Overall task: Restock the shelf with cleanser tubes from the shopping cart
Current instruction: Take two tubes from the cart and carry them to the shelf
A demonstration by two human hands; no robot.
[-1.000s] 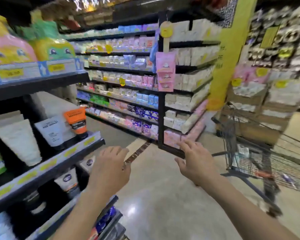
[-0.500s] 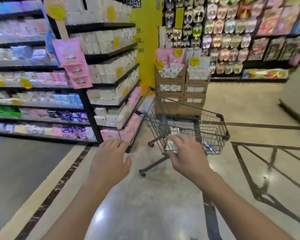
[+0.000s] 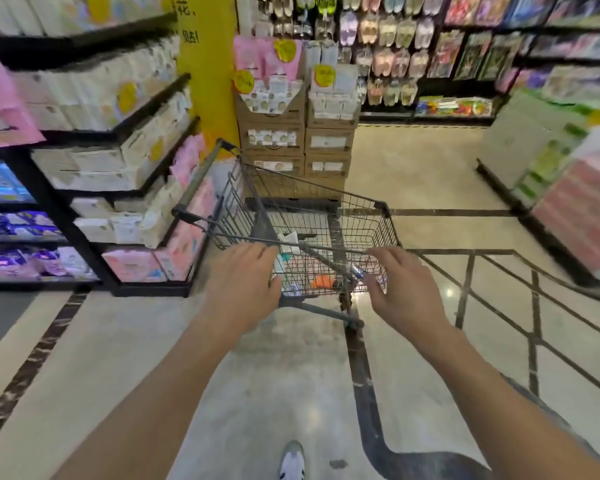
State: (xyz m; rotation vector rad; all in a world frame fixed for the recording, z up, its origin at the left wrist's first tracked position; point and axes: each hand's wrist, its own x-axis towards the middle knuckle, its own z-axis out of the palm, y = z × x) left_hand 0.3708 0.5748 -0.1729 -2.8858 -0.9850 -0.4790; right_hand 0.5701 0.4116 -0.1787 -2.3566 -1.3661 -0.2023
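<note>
A grey wire shopping cart [image 3: 381, 223] stands on the floor straight ahead. In its basket lie several cleanser tubes: a white one [image 3: 288, 242], an orange one [image 3: 323, 281] and a blue-and-silver one [image 3: 359, 271]. My left hand [image 3: 241, 282] hovers at the cart's near left side with its fingers relaxed and nothing in it. My right hand [image 3: 400, 289] hangs at the near right side, fingers loosely spread, also holding nothing. Whether either hand touches the wire rim is unclear. The cleanser shelf is out of view.
A black shelf unit [image 3: 94, 188] with white and pink packs stands left of the cart. Stacked cardboard boxes [image 3: 295, 140] and a yellow pillar [image 3: 208, 81] rise behind it. A pallet display [image 3: 568, 188] sits at right. My shoe [image 3: 292, 460] shows at the bottom.
My view has swung right, away from the cleanser shelf, and onto the cart. The cart is now close and centred, and both hands have reached forward to its near side.
</note>
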